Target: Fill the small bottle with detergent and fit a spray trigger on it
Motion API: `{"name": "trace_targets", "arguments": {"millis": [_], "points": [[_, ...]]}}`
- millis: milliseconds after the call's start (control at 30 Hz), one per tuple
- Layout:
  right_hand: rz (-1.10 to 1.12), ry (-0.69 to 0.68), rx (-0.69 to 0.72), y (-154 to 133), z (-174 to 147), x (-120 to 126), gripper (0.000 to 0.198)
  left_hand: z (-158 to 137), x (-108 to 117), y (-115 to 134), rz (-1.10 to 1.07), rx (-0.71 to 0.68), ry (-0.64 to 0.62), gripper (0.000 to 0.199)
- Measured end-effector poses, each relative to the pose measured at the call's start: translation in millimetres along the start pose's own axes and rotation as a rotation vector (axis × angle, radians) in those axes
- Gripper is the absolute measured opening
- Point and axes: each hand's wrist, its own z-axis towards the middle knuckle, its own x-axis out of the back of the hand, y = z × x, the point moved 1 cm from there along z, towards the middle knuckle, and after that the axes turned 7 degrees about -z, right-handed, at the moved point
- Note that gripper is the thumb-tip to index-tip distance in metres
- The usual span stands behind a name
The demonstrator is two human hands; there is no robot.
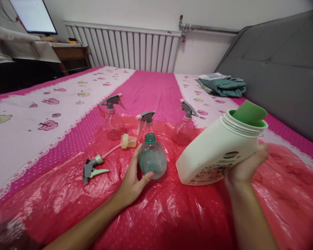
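Right hand (pixel 243 168) on tilted white jug (pixel 211 147)

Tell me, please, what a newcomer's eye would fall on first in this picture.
Probably the big white jug at the right, tilted in the right fingers with a green piece in its mouth. Next might come the open clear bottle near the middle, held by the left fingers. The shiny red plastic sheet beneath also stands out, as do the three spray bottles behind.
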Motion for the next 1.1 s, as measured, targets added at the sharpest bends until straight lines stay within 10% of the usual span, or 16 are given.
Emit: {"name": "trace_targets", "arguments": {"millis": [1100], "points": [[0.142, 0.074, -0.136, 0.2, 1.9, -2.7, 0.07, -1.8, -0.2, -3.8, 0.094, -0.081, -0.093, 0.082]]}}
